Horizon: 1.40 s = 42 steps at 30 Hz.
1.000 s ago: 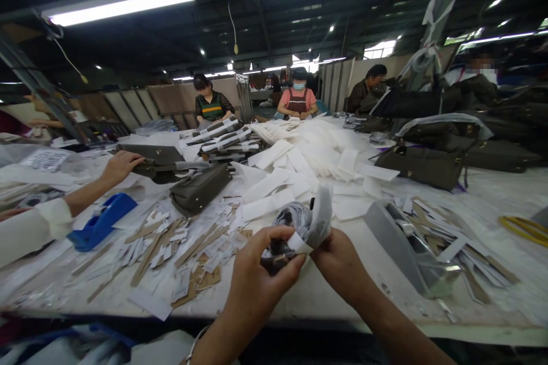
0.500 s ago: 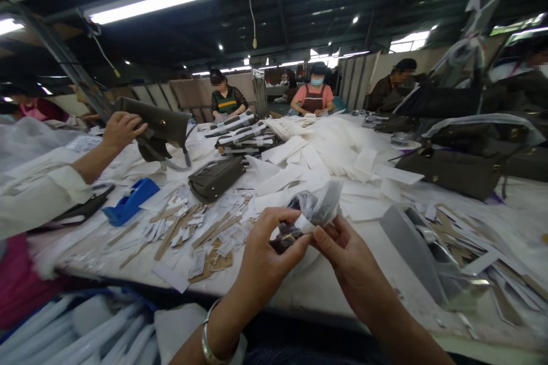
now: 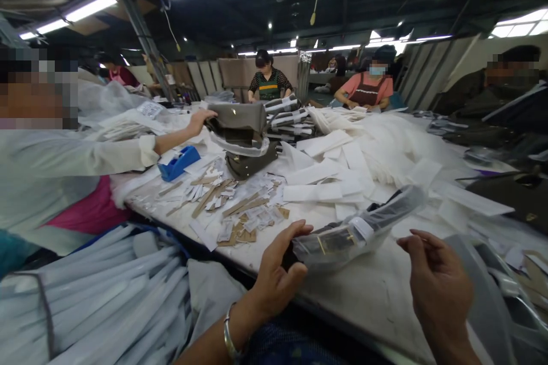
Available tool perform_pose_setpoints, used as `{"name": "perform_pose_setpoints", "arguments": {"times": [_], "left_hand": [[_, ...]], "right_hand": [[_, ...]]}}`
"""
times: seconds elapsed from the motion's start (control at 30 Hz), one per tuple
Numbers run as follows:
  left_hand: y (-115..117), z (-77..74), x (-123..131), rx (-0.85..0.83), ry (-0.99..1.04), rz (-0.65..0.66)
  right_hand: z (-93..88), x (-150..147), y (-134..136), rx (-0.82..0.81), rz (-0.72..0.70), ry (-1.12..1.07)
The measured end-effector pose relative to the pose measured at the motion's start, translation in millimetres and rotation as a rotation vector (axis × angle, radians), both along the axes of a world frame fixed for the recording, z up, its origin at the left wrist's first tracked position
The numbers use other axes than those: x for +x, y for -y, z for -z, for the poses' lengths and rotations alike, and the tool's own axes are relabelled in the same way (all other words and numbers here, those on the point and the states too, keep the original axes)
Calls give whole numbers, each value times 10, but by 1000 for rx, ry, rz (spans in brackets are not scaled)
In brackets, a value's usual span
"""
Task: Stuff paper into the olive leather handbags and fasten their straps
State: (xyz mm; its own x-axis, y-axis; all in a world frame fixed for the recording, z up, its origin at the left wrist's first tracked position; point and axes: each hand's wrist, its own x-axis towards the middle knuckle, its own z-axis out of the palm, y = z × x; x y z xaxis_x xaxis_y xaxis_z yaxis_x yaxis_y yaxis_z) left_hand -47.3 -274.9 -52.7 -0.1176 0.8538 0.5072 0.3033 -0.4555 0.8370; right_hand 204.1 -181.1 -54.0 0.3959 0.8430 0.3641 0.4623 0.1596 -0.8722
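Observation:
My left hand (image 3: 285, 268), with a bangle at its wrist, grips one end of a dark strap (image 3: 329, 242) with gold-coloured metal, wrapped in clear plastic. A white band circles the wrapped strap near its middle, and its far end points up to the right. To the right, apart from the strap, my right hand (image 3: 440, 282) is closed with thumb and fingertips pinched; anything between them is too small to make out. A grey tape dispenser (image 3: 475, 274) stands just beyond my right hand, partly hidden by it.
At left, a co-worker's hand (image 3: 200, 124) holds an olive handbag (image 3: 244, 117) above another bag (image 3: 252, 162). A blue tape dispenser (image 3: 178, 162), cardboard and paper scraps (image 3: 248, 222) and white foam sheets (image 3: 317, 191) cover the table. White padded strips (image 3: 111, 302) fill a container below left.
My right hand has come away from the wrapped strap to the right. The strap now lies stretched out lengthwise from my left hand. The co-worker's handbag has tipped open; my view has turned left.

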Motion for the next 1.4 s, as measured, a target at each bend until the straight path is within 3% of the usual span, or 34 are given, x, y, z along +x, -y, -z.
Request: {"name": "perform_pose_setpoints", "arguments": {"times": [0.1,0.17,0.27,0.37,0.5,0.63,0.77,0.9,1.03,1.17,1.27,1.4], "left_hand": [[-192,154,-288,-80,17,-120],[-432,265,-579,-202,-172,-290],[-840,420,-1018,-290,-362,-378],[-1170,554,-1283,-340,-497,-334],[-1426,670,-1386,-389,-639,-217],[-1583,601,-1432,-395,-673,-166],[-1732,252,-1445,-347,-587,-220],[-1838,-329,-1348,-278,-452,-167],[-1834,-983,-1145,-198,-364,-51],[-1751,-1540,-839,-131,-232,111],[-1669,-1830,-557,-120,-40,268],[-1538,-2080,-183,-119,70,424]], "right_hand": [[182,58,-80,-48,-109,-7],[244,64,-86,-60,-151,30],[255,54,-69,-72,-101,96],[238,66,-55,-88,-70,137],[262,145,-31,-123,-81,157],[262,176,-2,-130,-77,221],[193,59,7,51,-178,297],[25,-95,58,274,-247,195],[-360,-195,114,393,-293,46],[-841,-262,38,399,-342,83],[-1111,-337,-109,372,-504,110],[-1346,-488,-356,351,-714,25]]}}
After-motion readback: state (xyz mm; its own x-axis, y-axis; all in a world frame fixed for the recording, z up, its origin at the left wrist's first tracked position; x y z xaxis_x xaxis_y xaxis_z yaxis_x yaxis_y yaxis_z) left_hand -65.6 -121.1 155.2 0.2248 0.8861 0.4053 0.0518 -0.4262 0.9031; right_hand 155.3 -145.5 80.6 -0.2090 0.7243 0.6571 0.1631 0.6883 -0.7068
